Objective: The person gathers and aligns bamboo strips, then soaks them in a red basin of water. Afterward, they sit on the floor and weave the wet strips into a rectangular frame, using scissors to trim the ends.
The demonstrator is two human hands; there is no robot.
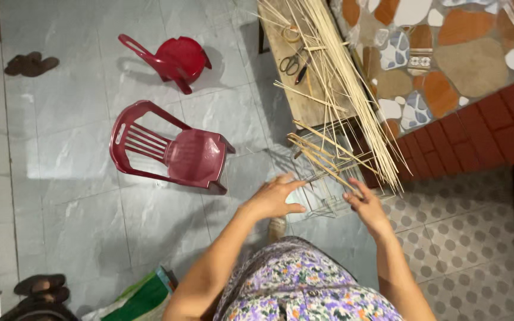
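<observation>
1. Landmark: wooden bench (304, 101), top centre, running down from the top edge of the view.
2. Wire frame (328, 178), a thin-wire, cage-like box, sits at the near end of the bench, just below its lower edge and over the grey floor tiles (78, 178).
3. Left hand (276, 197) is on the frame's left side, fingers spread and lying against the wires; not closed round anything that shows.
4. Right hand (365, 205) is at the frame's lower right corner, fingertips pinched on a wire or a stick end; cannot tell which.
5. Hands are apart, with the frame between them.
6. Bamboo sticks (346, 77), a long pale bundle, lie along the bench's right edge and fan down past the frame; a few loose ones cross the top of the frame.
7. Scissors (292, 62) lie on the bench near its far end, left of the stick bundle.
8. Dark red plastic chair (194, 157) stands left of the bench's near end, close to the left hand.
9. Second red chair (176, 59) is left of the bench's far end, tipped on its side.
10. Brown sandals (31, 64) are far left of the bench.
11. Stone-patterned wall (447, 41) is right of the bench.
</observation>
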